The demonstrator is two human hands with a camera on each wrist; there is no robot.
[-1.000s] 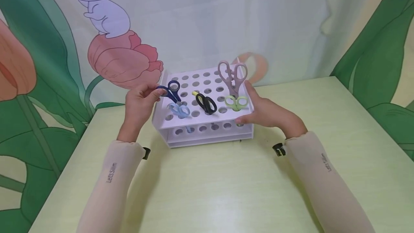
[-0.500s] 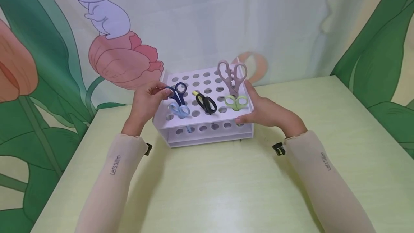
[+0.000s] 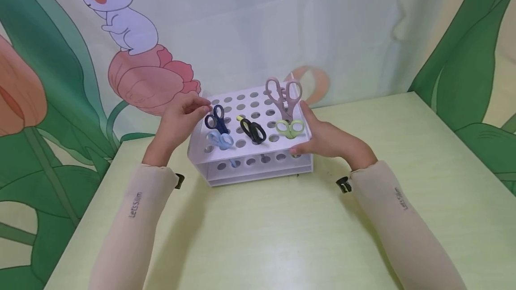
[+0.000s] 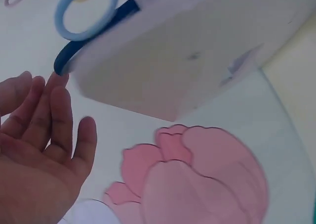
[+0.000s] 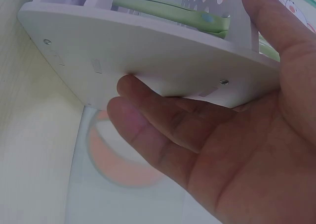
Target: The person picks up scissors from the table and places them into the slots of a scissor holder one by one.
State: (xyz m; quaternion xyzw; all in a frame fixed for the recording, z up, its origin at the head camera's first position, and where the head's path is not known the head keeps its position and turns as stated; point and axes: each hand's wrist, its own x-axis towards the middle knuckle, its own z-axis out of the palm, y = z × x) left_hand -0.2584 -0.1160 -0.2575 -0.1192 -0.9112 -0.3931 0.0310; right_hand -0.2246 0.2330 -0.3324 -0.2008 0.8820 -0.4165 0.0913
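A white rack [image 3: 256, 151] with rows of round holes stands on the table, several scissors upright in it. My left hand [image 3: 181, 113] is by its left side, fingers loosely bent and holding nothing. Just right of those fingertips are navy scissors [image 3: 219, 124], behind light blue scissors [image 3: 220, 139]. In the left wrist view the fingertips are close to the navy handle [image 4: 63, 61]. My right hand [image 3: 324, 138] grips the rack's right end, thumb at the front corner. In the right wrist view its fingers [image 5: 143, 93] lie along the rack's side panel [image 5: 113, 51].
Black scissors [image 3: 252, 130] with a yellow part stand mid-rack. Lime green scissors [image 3: 290, 133] are at the front right, with larger mauve scissors [image 3: 285, 107] behind. A pale green table [image 3: 258, 236] lies in front; a printed curtain [image 3: 242, 21] hangs close behind the rack.
My left hand has let go of the navy scissors, which have turned and now sit lower in a hole behind the light blue pair. The right hand keeps its grip on the rack.
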